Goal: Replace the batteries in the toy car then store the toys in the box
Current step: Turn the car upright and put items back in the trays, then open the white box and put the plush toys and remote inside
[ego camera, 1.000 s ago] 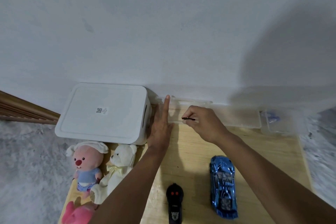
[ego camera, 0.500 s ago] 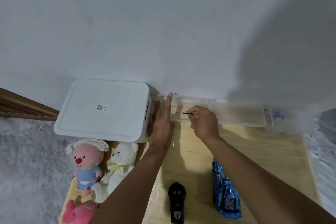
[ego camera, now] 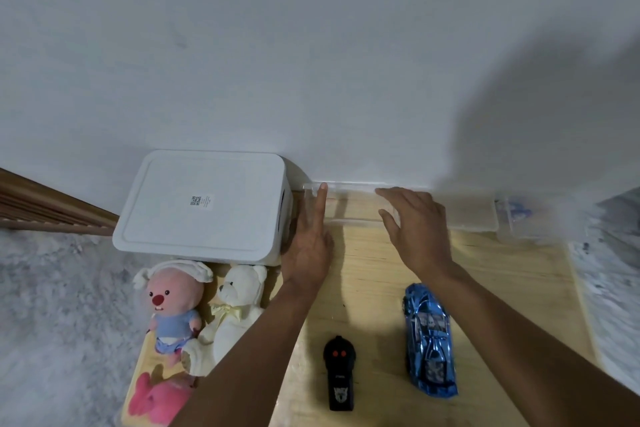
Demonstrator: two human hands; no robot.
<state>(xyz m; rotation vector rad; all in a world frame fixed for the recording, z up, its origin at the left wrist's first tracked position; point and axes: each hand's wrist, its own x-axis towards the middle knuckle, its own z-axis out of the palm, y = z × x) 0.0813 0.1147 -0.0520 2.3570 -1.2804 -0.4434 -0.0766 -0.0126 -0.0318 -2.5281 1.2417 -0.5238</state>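
The blue toy car (ego camera: 429,340) lies on the wooden table (ego camera: 502,270) near the front, with the black remote (ego camera: 338,373) to its left. The white box (ego camera: 204,208) stands lid-on at the back left against the wall. My left hand (ego camera: 308,246) lies flat beside the box, index finger touching the left end of a clear plastic case (ego camera: 349,208). My right hand (ego camera: 415,229) hovers open over the case's right part, fingers spread, nothing visible in it.
A pink plush in blue (ego camera: 173,302), a white bear (ego camera: 235,308) and another pink plush (ego camera: 156,399) sit at the front left. More clear containers (ego camera: 471,215) line the wall to the right. Grey carpet surrounds the table.
My right hand pinched a thin black tool over the clear case; now its fingers are spread and the tool is out of sight. My left hand has stayed put.
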